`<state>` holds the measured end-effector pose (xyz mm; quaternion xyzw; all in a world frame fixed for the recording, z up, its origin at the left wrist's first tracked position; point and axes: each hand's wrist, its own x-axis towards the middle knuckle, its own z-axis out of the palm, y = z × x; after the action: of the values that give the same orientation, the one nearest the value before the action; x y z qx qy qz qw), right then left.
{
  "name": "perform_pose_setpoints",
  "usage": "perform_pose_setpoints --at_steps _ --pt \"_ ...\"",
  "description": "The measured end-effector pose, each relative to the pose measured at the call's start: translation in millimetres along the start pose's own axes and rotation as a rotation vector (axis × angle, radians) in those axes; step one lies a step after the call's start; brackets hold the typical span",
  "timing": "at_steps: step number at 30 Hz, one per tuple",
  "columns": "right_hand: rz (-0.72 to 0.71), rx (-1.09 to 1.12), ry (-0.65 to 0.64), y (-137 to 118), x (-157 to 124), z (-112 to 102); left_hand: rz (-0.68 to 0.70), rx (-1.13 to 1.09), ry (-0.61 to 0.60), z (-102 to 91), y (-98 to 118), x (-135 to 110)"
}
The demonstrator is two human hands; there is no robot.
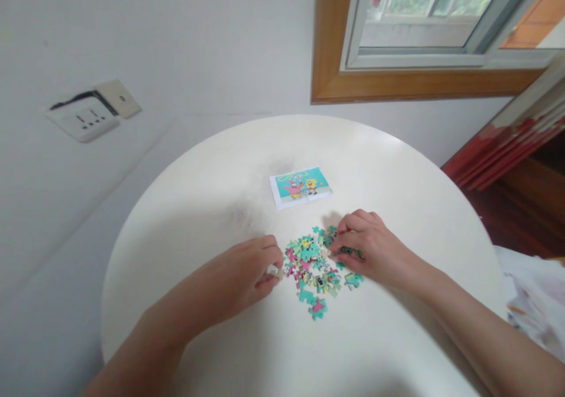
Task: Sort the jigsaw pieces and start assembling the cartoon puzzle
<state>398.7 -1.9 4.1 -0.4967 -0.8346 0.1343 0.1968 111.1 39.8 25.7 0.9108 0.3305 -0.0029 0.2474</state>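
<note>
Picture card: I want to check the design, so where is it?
In the head view, the card lies just right of centre on the white table, beyond the puzzle pieces, on their wall side.

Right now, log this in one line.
left hand: beside puzzle pieces, left edge; right hand: over right edge; picture card: beyond pieces

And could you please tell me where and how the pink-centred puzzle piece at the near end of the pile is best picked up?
Probably pinch the pink-centred piece by its left and right edges, coming from the near side: it seems to lie flat on the table, and the rest of the pile spreads beyond it, so this should disturb the others least.
</note>
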Motion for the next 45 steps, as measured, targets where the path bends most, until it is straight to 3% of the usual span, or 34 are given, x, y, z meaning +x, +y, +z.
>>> perform_pose_setpoints --at_steps 10,18,27,32,39,45 --pt "-0.047 -0.032 -0.002 3 -1 1 0.041 -0.005 -0.047 -0.9 -1 1" --pt "0.031 -0.067 0.077 -1 0 -4 -0.010 -0.021 -0.032 3.2 1 0" --pt "-0.276 0.142 -0.041 -32 -5 1 0.021 -0.017 -0.026 1.2 0 1" --pt "-0.228 0.132 -0.058 -22 -2 1 0.028 0.009 -0.038 -3.4 -2 6" --pt "-0.163 0.109 -0.005 -6 -2 -15 -0.032 0.075 0.038 -8.7 -13 8" --pt "-0.181 0.140 0.005 -4 0 -12 -0.090 -0.175 0.066 -12.8 -16 10"
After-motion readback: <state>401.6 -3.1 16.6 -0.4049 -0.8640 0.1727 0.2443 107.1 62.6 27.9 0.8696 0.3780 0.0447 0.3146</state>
